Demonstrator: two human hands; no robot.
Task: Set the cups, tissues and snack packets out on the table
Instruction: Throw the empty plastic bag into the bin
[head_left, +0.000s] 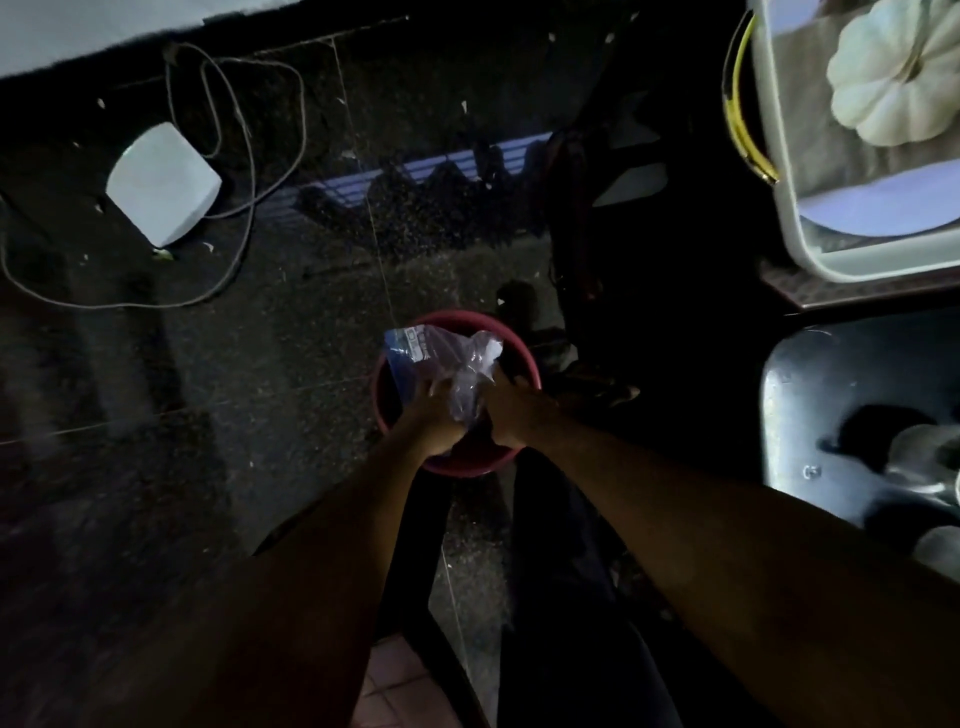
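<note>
**Over the red bucket: both hands on a clear plastic packet**

Down on the dark speckled stone floor (291, 322), a round red plastic bucket (522, 351) stands just in front of the person's legs, and both arms reach into its mouth. A crinkled clear plastic packet with a blue printed edge (441, 353) sits above the rim, held between the two hands. The left hand (434, 415) closes its fingers around the packet's lower left side; the right hand (511, 410) pinches the bunched plastic on the other side, its fingers curled together, not spread. Light is poor, so what the packet holds cannot be told.

This looks like the fetching step: a packet is being drawn out of the bucket, and nothing of the task appears set out yet. A pale rectangular plastic tub (795, 208) holding a white ridged squash (893, 78) rests on a raised dark surface at upper right, well apart from the bucket; whether that is the intended table I cannot tell.

Next, the packet probably needs lifting clear of the rim with a firm grip, since thin plastic slips and crumples, then carrying up and to the right.
</note>
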